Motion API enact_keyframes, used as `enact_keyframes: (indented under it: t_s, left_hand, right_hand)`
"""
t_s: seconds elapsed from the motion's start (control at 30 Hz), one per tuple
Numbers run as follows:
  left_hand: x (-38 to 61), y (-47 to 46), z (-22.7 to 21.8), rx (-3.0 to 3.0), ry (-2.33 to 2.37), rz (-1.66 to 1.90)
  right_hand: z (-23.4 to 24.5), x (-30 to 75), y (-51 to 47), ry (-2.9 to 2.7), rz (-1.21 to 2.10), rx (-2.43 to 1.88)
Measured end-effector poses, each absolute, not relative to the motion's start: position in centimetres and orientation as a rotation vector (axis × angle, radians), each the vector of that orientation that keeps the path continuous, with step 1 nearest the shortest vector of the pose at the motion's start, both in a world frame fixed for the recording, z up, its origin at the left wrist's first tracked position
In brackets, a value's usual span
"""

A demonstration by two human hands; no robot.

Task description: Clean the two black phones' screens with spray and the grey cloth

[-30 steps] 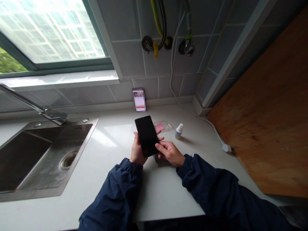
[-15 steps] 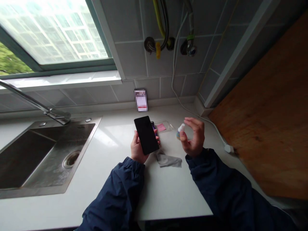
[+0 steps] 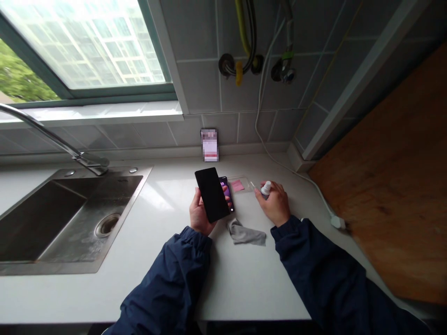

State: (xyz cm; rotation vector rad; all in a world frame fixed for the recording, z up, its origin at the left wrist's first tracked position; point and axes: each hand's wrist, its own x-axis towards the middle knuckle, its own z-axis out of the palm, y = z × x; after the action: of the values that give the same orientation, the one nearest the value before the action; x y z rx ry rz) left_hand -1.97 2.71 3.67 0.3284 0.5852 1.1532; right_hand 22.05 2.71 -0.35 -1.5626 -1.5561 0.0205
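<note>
My left hand (image 3: pixel 199 215) holds a black phone (image 3: pixel 211 194) upright above the white countertop (image 3: pixel 167 260), its dark screen facing me. Behind it lies a second phone (image 3: pixel 226 191) with a lit screen. My right hand (image 3: pixel 274 204) is wrapped round a small white spray bottle (image 3: pixel 266 188) standing on the counter. A crumpled grey cloth (image 3: pixel 245 234) lies between my two hands, touching neither.
A steel sink (image 3: pixel 66 218) with a tap (image 3: pixel 56 144) fills the left. A clear packet with a pink label (image 3: pixel 240 184) lies by the bottle. A small box (image 3: pixel 210 145) leans on the tiled wall. A white cable (image 3: pixel 314 186) runs to a plug (image 3: pixel 337 222) beside a wooden panel (image 3: pixel 394 177).
My right hand let go of the phone's lower edge, dropped the grey cloth on the counter, swung right and closed round the spray bottle. The left hand kept the phone.
</note>
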Motion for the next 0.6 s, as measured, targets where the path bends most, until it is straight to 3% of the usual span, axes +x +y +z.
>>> enact_keyframes:
  t_s: [0.6]
  left_hand:
    - [-2.1,2.9,3.6,0.396,0.618,1.207]
  right_hand:
    - [0.5,17.9,-0.9,-1.669,0.546,-1.214]
